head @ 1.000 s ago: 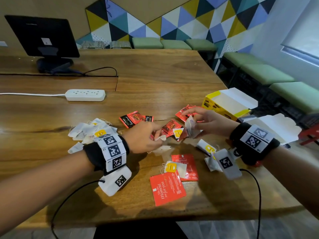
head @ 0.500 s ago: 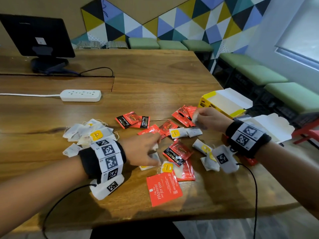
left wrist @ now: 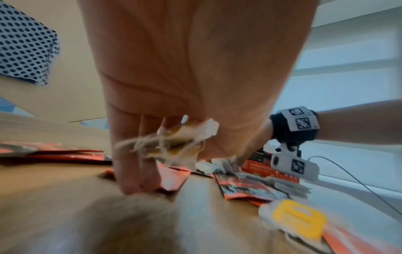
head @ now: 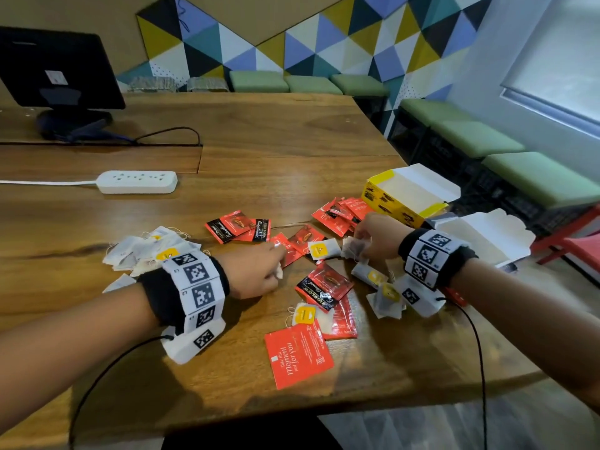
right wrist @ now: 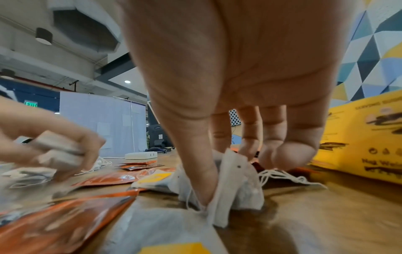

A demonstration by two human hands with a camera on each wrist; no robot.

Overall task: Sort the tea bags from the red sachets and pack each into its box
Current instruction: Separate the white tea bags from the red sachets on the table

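Observation:
White tea bags with yellow tags and red sachets lie mixed on the wooden table. My left hand is curled around a small bunch of tea bags, its fingertips down among the red sachets. My right hand pinches one tea bag that stands on the table between thumb and fingers, beside a yellow-tagged tea bag. The open yellow box stands just behind the right hand. A second open box, white inside, sits at the table's right edge.
A pile of tea bags lies left of my left wrist. A large red card lies near the front edge. A white power strip and a monitor stand far left. Green benches line the right.
My left hand has lifted a tea bag off the table and moved forward to the sachets. My right hand has come back from the far sachets and taken hold of a tea bag.

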